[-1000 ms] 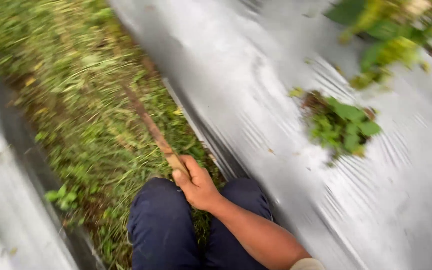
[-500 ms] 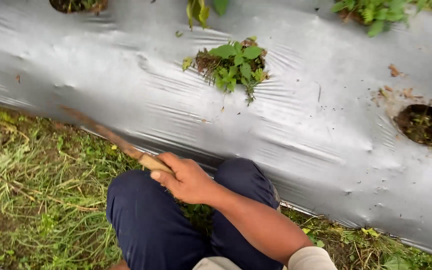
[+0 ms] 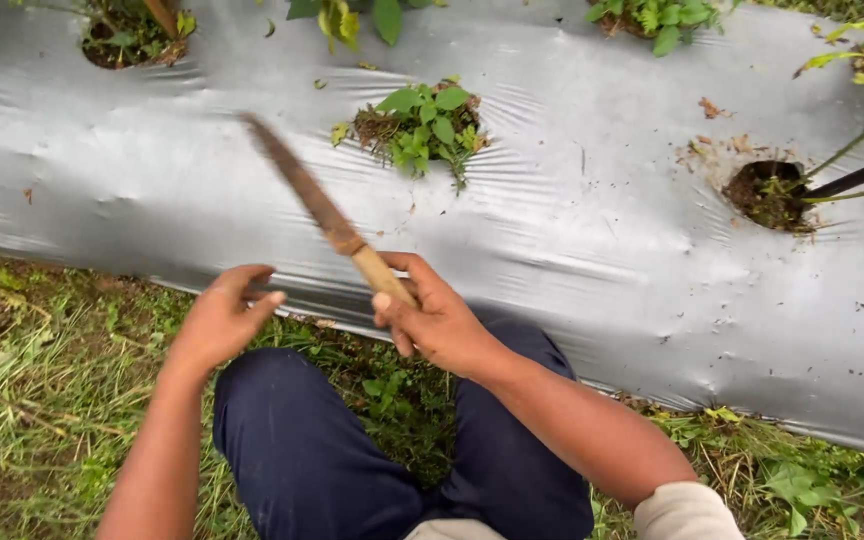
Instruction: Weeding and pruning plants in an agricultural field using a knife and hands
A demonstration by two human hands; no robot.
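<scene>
Silver plastic sheet [image 3: 592, 260] covers the raised bed across the upper frame, with round planting holes cut in it. Grass [image 3: 42, 400] runs along its near edge. Dark blue trousers [image 3: 322, 470] cover the crouched knees. Leafy weeds [image 3: 422, 125] fill the centre hole; a hole [image 3: 767, 195] to the right shows mostly soil. Right hand [image 3: 442, 320] is closed around the wooden handle of a knife [image 3: 322, 210], blade angled up-left over the sheet. Left hand [image 3: 222, 315] is half open, holding nothing, just beside the handle.
</scene>
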